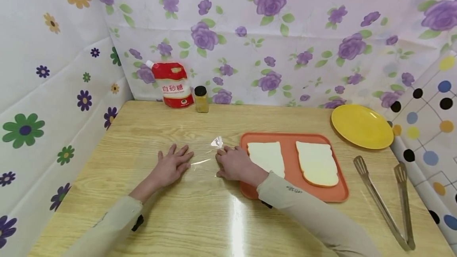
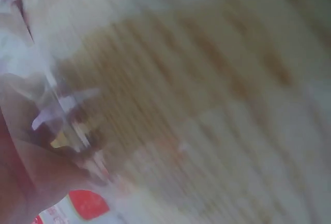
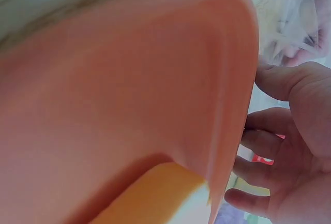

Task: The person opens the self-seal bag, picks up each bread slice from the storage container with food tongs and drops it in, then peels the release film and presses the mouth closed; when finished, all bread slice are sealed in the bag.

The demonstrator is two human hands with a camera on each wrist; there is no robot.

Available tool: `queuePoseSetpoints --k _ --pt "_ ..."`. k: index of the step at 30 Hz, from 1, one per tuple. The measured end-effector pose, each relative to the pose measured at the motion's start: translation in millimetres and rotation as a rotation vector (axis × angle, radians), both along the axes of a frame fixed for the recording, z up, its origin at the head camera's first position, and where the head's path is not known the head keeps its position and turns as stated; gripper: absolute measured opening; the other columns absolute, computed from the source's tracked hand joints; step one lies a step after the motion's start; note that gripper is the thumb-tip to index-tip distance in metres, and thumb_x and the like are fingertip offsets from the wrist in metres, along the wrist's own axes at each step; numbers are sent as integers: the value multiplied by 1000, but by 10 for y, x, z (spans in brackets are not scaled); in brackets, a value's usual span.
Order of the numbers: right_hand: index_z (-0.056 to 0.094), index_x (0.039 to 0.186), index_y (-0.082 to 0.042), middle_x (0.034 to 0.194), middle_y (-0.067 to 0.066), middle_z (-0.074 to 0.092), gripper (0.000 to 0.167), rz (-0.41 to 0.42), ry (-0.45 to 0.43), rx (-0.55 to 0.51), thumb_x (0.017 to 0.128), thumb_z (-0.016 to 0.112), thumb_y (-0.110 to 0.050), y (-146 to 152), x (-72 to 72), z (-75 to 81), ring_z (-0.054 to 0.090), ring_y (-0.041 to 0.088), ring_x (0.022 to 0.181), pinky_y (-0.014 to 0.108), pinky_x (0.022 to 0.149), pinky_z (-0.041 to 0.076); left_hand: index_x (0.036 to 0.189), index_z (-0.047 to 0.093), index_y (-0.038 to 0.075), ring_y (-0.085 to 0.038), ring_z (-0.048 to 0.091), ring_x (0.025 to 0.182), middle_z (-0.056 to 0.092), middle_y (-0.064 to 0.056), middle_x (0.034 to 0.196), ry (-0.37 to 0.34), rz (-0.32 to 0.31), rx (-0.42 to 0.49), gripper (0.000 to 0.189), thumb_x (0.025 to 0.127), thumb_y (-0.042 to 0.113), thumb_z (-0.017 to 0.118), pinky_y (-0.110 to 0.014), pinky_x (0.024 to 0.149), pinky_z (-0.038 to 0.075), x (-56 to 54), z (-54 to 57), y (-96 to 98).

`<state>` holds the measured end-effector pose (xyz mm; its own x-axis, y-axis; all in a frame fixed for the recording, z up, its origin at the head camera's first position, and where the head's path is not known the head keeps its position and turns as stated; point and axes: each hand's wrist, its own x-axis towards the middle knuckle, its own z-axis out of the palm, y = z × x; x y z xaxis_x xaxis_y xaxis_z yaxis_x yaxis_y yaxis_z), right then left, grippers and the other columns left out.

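A clear plastic film or bag lies flat on the table, with a crumpled, shiny bit at its far right corner; its full outline is hard to make out. My left hand rests on its left part, fingers spread. At the right end of the plastic, my right hand touches down with slightly bent fingers, close by the left rim of an orange tray. In the right wrist view, the right fingers show nothing pinched between them. Two bread slices lie apart on the tray.
At the back left stand a red and white sugar pouch and a small black-capped jar. A yellow plate sits at the back right, with metal tongs in front of it. Patterned cloth walls enclose the table.
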<state>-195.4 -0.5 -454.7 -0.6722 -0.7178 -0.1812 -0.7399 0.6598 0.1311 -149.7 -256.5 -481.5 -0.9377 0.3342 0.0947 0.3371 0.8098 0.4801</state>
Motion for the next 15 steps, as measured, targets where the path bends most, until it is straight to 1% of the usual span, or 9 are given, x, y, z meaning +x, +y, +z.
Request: queuePoseSetpoints --k 2,6,8,10,12,15 --pt "56 143 -16 149 1 49 64 -5 -3 1 94 62 -56 3 -10 1 41 25 139 46 105 40 138 59 3 -62 17 138 39 -24 151 2 5 51 40 101 16 61 -87 94 4 -13 10 -20" --pt "56 144 -17 149 1 49 63 -12 -11 -4 94 63 -55 8 -16 10 41 25 139 47 107 39 137 60 3 -60 23 138 42 -23 150 26 6 151 37 101 13 60 -85 97 11 -12 53 -91" --pt "57 143 -17 149 2 50 63 -13 -13 -8 94 64 -54 8 -7 17 42 24 139 47 107 39 135 62 2 -60 29 135 46 -24 147 74 -1 201 36 100 8 61 -84 96 15 0 70 -128" --pt "58 142 -16 148 2 51 62 -13 -12 -11 93 65 -54 4 1 18 42 24 138 47 106 39 132 64 0 -60 34 132 49 -25 143 124 -12 270 34 98 3 62 -83 96 19 15 86 -165" --pt "59 140 -15 146 2 53 61 -12 -12 -18 93 66 -53 -2 6 21 44 23 137 46 105 40 127 66 -4 -59 38 130 53 -27 139 173 -24 362 31 97 -3 62 -78 99 23 24 108 -199" --pt "60 140 -15 145 2 53 60 -15 -20 -21 93 66 -52 -10 12 27 44 23 136 46 105 40 124 67 -6 -57 40 130 55 -28 136 209 -23 464 28 96 -7 60 -64 106 29 44 157 -242"
